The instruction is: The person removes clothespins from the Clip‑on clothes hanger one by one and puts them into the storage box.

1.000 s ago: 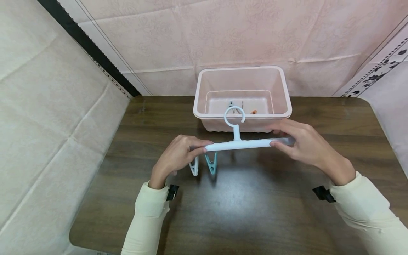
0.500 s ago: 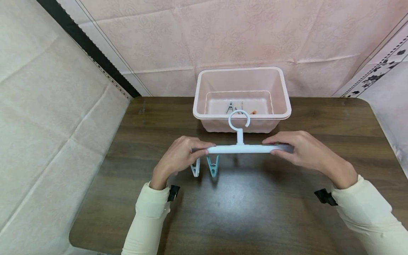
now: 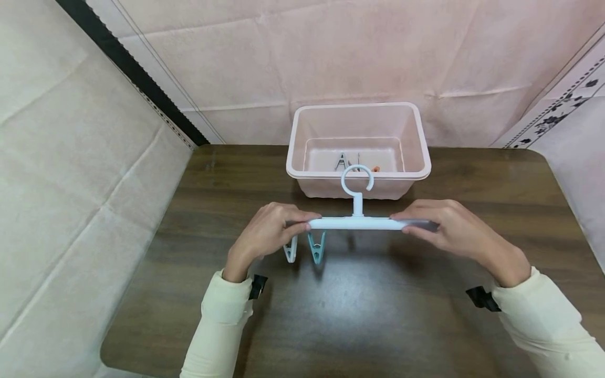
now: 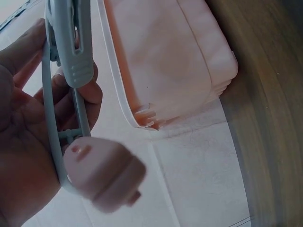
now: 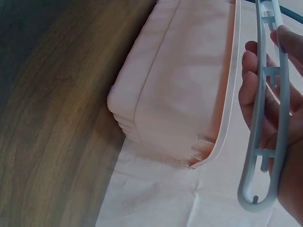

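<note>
A pale blue plastic clothes hanger (image 3: 354,223) is held level above the table, hook upward. My left hand (image 3: 267,228) pinches its left part and my right hand (image 3: 451,228) pinches the right part between thumb and fingers. From the left side hang a teal clothespin (image 3: 316,249) and a white clothespin (image 3: 290,249), both pointing down. In the left wrist view a pink clothespin (image 4: 106,172) sits at the hanger's left end; from the head my hand largely hides it. The right wrist view shows the slotted right end of the hanger (image 5: 255,137) bearing no clips.
Behind the hanger a pink plastic basin (image 3: 411,176) stands at the back of the brown wooden table (image 3: 378,325). Inside lie a grey clothespin (image 3: 341,161) and a small orange item (image 3: 376,169), partly hidden by the rim. Pale cloth (image 3: 368,58) covers the wall behind.
The hanger has gone from slightly tilted to level and shifted a little right and toward me. My right hand has come down slightly with its end; both hands keep their grip.
</note>
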{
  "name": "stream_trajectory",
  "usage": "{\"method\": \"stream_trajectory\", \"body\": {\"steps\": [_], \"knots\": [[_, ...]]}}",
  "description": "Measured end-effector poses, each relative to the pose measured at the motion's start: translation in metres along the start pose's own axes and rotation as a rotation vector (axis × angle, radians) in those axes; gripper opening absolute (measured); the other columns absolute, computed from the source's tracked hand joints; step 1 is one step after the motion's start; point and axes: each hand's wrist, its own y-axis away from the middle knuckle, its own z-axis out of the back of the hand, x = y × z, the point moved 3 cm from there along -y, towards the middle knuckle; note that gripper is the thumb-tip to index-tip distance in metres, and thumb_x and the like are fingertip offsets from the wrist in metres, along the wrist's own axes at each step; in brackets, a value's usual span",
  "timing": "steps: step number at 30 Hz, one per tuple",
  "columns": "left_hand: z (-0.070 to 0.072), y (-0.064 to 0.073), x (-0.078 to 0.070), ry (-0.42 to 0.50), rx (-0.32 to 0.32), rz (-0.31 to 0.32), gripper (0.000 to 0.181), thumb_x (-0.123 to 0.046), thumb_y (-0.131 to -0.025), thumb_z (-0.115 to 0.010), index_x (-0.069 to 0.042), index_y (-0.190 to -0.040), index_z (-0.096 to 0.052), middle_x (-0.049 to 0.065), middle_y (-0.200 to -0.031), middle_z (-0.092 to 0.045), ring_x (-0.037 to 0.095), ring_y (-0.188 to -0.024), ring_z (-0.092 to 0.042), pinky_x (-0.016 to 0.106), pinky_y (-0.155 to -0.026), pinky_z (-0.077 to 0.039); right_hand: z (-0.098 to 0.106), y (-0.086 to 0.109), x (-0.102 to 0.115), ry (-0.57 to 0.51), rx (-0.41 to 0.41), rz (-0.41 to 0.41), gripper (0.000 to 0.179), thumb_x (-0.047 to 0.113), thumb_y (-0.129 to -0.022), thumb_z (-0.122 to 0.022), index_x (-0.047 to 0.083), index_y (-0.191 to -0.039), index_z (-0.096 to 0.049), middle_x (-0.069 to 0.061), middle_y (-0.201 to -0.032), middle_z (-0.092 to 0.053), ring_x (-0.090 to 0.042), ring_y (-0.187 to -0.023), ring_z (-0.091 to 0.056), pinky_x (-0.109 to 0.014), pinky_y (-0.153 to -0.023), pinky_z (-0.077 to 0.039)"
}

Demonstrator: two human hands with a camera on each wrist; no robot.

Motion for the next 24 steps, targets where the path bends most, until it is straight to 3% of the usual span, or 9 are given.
{"method": "stream_trajectory", "body": {"steps": [3, 7, 12, 16, 19, 24], "knots": [[0.0005, -0.0005, -0.0006, -0.002, 0.002, -0.009, 0.029, -0.011, -0.091, -0.075, -0.018, -0.119, -0.076, -0.01, -0.073, -0.06, 0.005, -0.06, -0.042, 0.026, -0.053, -0.035, -0.0009, 0.0014, 0.0016, 0.011, -0.046, 0.03, 0.023, 0.024, -0.093, -0.074, 0.014, -0.114, -0.077, 0.01, -0.101, -0.07, -0.002, -0.079, -0.061, -0.016, -0.065, -0.045], [0.0014, -0.0007, -0.0018, -0.003, -0.006, -0.015, 0.03, -0.011, -0.09, -0.076, -0.017, -0.119, -0.076, -0.011, -0.075, -0.062, 0.005, -0.06, -0.043, 0.025, -0.052, -0.035, -0.0006, 0.002, 0.0042, 0.052, -0.099, 0.048, 0.037, 0.044, -0.102, -0.057, 0.014, -0.111, -0.078, 0.009, -0.098, -0.07, -0.001, -0.073, -0.059, -0.016, -0.06, -0.043], [0.0019, -0.0013, -0.0042, 0.001, -0.014, -0.019, 0.03, -0.011, -0.091, -0.075, -0.016, -0.12, -0.076, -0.006, -0.081, -0.068, 0.005, -0.061, -0.045, 0.025, -0.053, -0.036, 0.0017, 0.0043, 0.0077, 0.126, -0.134, 0.052, 0.039, 0.045, -0.103, -0.053, 0.016, -0.109, -0.079, 0.006, -0.098, -0.071, -0.001, -0.068, -0.056, -0.016, -0.055, -0.041], [0.0024, -0.0021, -0.0065, 0.014, -0.001, -0.003, 0.032, -0.011, -0.092, -0.074, -0.014, -0.123, -0.074, -0.003, -0.097, -0.073, 0.007, -0.067, -0.051, 0.026, -0.056, -0.039, 0.0036, 0.006, 0.0097, 0.143, -0.144, 0.053, 0.039, 0.044, -0.103, -0.053, 0.016, -0.109, -0.079, 0.004, -0.097, -0.071, 0.0, -0.065, -0.052, -0.016, -0.053, -0.039], [0.0032, -0.0027, -0.0079, 0.027, 0.008, 0.008, 0.032, -0.011, -0.093, -0.073, -0.012, -0.125, -0.072, 0.0, -0.11, -0.073, 0.008, -0.075, -0.055, 0.028, -0.061, -0.043, 0.0038, 0.0066, 0.0096, 0.146, -0.171, 0.086, 0.038, 0.042, -0.103, -0.055, 0.014, -0.107, -0.079, 0.002, -0.095, -0.071, 0.0, -0.064, -0.052, -0.015, -0.052, -0.038], [0.005, -0.0023, -0.0089, 0.053, 0.013, -0.006, 0.038, -0.01, -0.093, -0.073, -0.012, -0.13, -0.069, 0.003, -0.116, -0.07, 0.01, -0.095, -0.063, 0.031, -0.076, -0.051, 0.003, 0.0067, 0.0087, 0.139, -0.193, 0.111, 0.037, 0.041, -0.102, -0.056, 0.012, -0.104, -0.079, 0.001, -0.093, -0.071, 0.0, -0.062, -0.051, -0.014, -0.051, -0.036]]}}
